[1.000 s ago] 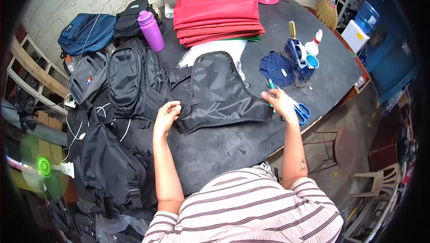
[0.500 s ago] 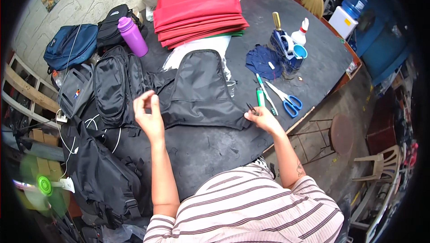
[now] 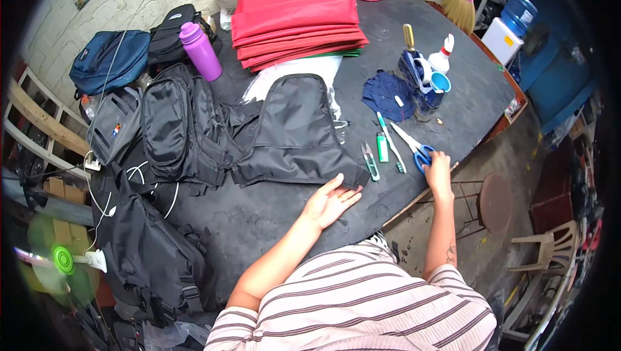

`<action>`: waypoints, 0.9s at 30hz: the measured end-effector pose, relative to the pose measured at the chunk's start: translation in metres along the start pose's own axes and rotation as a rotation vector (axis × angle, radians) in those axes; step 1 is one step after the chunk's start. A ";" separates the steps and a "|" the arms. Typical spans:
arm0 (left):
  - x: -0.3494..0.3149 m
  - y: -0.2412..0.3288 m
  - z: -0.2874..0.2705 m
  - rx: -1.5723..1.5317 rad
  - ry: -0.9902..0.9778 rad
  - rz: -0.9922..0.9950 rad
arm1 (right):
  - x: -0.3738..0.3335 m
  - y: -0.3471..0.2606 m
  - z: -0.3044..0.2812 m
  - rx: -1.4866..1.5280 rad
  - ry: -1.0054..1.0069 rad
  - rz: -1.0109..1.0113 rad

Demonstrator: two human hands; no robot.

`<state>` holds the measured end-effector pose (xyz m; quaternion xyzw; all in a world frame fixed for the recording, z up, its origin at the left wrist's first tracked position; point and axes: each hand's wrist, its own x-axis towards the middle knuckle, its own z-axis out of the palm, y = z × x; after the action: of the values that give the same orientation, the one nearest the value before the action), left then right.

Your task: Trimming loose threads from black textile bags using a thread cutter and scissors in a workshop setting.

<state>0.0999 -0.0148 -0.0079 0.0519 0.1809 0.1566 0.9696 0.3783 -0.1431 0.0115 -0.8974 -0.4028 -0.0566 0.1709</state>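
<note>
A black backpack lies spread on the dark table, its rounded panel facing up. At its lower right corner is my left hand, thumb raised and fingers stretched out, touching or just beside the fabric edge. My right hand has its fingers round the blue handles of the scissors, which lie on the table with blades pointing away. Between my hands lie small thread snips, a green lighter and a toothbrush.
Black bags crowd the left, with a purple bottle behind them. A red fabric stack stands at the back. Right of it are a dark blue cloth, a tool holder and a spray bottle. A stool stands beyond the table edge.
My right hand has let go of the thread snips, now on the table, and moved right to the scissors. My left hand has moved right and nearer, to the backpack's lower right corner.
</note>
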 end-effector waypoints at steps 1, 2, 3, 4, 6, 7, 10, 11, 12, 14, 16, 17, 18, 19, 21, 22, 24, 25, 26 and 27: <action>0.006 -0.001 -0.001 -0.002 0.003 0.013 | -0.002 0.001 -0.001 -0.043 -0.042 -0.026; 0.011 -0.002 0.000 -0.038 -0.030 0.051 | -0.008 0.001 -0.001 -0.069 -0.064 -0.016; 0.014 -0.003 0.001 -0.075 -0.063 0.089 | -0.011 0.000 -0.001 -0.095 -0.086 -0.006; 0.016 -0.003 0.000 -0.078 -0.034 0.098 | -0.011 -0.001 -0.003 -0.057 -0.120 0.000; 0.017 0.000 0.006 -0.039 -0.018 0.096 | -0.010 -0.015 -0.022 0.209 -0.281 0.201; 0.014 0.001 0.006 -0.024 0.009 0.123 | -0.013 0.013 0.006 0.533 -0.286 0.226; 0.001 0.005 0.009 0.114 0.097 0.265 | -0.032 -0.030 -0.019 1.464 -0.510 0.251; -0.004 0.006 0.012 0.112 0.102 0.266 | -0.039 -0.047 -0.026 1.624 -0.573 0.234; -0.009 0.006 0.020 0.211 0.165 0.323 | -0.046 -0.053 -0.022 1.668 -0.648 0.188; -0.017 0.006 0.036 0.310 0.231 0.379 | -0.066 -0.080 -0.018 1.615 -0.732 0.258; -0.021 0.002 0.051 0.352 0.278 0.630 | -0.086 -0.094 -0.009 1.578 -0.842 0.311; -0.025 0.002 0.052 0.347 0.251 0.623 | -0.094 -0.100 -0.004 1.611 -0.874 0.296; -0.025 0.002 0.051 0.350 0.255 0.619 | -0.103 -0.106 -0.003 1.645 -0.882 0.295; -0.025 0.000 0.051 0.384 0.254 0.671 | -0.108 -0.107 -0.005 1.640 -0.920 0.276; -0.024 -0.002 0.047 0.424 0.259 0.719 | -0.111 -0.112 -0.013 1.651 -0.992 0.224; -0.024 -0.003 0.044 0.448 0.284 0.748 | -0.111 -0.112 -0.014 1.586 -1.009 0.183; -0.020 -0.005 0.040 0.477 0.300 0.760 | -0.114 -0.109 -0.012 1.516 -1.047 0.125; -0.019 -0.004 0.038 0.475 0.290 0.742 | -0.115 -0.109 -0.013 1.451 -1.055 0.173; -0.019 -0.005 0.037 0.472 0.283 0.725 | -0.116 -0.110 -0.015 1.455 -1.049 0.182; -0.018 -0.005 0.037 0.475 0.281 0.716 | -0.118 -0.111 -0.017 1.452 -1.034 0.197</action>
<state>0.0992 -0.0275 0.0320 0.3107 0.3126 0.4416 0.7815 0.2179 -0.1634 0.0283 -0.5121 -0.2873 0.6385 0.4976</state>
